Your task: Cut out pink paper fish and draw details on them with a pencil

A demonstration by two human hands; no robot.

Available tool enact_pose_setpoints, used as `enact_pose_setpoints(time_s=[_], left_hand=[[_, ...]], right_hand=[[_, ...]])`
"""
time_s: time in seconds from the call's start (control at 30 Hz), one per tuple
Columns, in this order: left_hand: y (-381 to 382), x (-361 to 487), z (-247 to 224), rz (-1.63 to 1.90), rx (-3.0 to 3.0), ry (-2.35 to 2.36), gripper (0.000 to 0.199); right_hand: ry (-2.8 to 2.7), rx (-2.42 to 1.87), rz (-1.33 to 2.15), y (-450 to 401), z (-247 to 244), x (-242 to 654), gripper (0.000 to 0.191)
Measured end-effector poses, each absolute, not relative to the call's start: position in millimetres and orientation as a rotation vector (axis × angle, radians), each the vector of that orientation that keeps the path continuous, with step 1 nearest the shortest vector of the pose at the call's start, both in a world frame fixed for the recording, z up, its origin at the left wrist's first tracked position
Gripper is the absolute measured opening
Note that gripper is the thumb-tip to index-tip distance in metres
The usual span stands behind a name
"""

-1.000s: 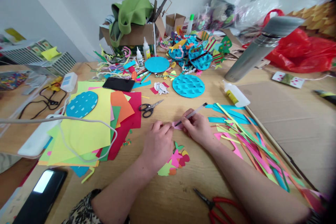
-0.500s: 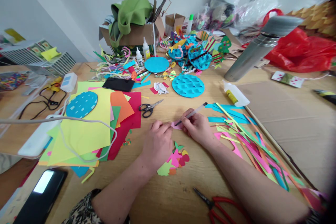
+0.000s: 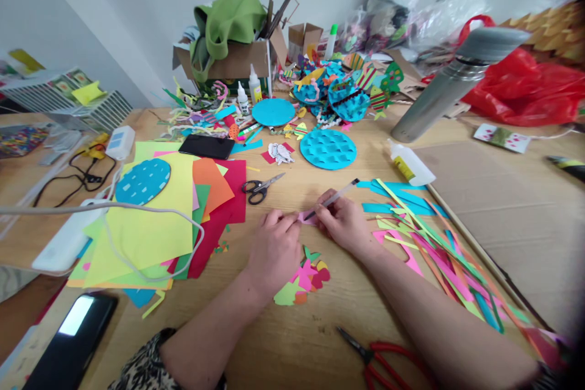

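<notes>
My right hand (image 3: pixel 342 219) grips a pen (image 3: pixel 337 195) with a clear barrel, tilted, its tip on a small pink paper piece (image 3: pixel 307 217). From the other side, my left hand (image 3: pixel 276 247) holds that piece against the wooden table with its fingers closed together. Part of the paper is hidden under both hands. Below my left fingers lies a little heap of cut paper shapes (image 3: pixel 304 280) in pink, green, red and orange. Black-handled scissors (image 3: pixel 259 187) rest beyond my left hand. Red-handled scissors (image 3: pixel 370 356) lie near the front edge, below my right forearm.
Coloured paper sheets (image 3: pixel 169 225) are stacked at left, with a white cable (image 3: pixel 137 206) across them. Paper strips (image 3: pixel 439 244), a glue bottle (image 3: pixel 411 164) and a steel flask (image 3: pixel 439 94) stand or lie at right. Blue discs (image 3: pixel 328 149) lie ahead; a phone (image 3: pixel 73 341) is front left.
Almost nothing differs. The pen's top end has shifted very slightly to the left; both hands keep their places on the pink paper.
</notes>
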State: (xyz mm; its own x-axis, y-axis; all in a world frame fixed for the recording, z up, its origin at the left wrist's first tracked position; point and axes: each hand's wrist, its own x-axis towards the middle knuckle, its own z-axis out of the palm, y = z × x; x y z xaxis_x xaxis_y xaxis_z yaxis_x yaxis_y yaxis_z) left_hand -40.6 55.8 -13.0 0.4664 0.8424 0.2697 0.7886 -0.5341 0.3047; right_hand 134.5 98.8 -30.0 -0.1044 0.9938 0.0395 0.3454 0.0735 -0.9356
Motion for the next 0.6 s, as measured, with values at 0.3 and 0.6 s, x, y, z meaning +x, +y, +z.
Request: enact_pose_setpoints(time_s=[0.3,0.6], left_hand=[[55.8,-40.7,-12.7,0.596,2.567,1.437,0.042],[56.1,-40.8,-12.8,0.598,2.58,1.423,0.042]], right_hand=[[-1.562,-1.367,1.068,98.1,-27.3,134.8,0.015],[-1.572,-1.361,1.056,98.0,-28.8,134.9,0.015]])
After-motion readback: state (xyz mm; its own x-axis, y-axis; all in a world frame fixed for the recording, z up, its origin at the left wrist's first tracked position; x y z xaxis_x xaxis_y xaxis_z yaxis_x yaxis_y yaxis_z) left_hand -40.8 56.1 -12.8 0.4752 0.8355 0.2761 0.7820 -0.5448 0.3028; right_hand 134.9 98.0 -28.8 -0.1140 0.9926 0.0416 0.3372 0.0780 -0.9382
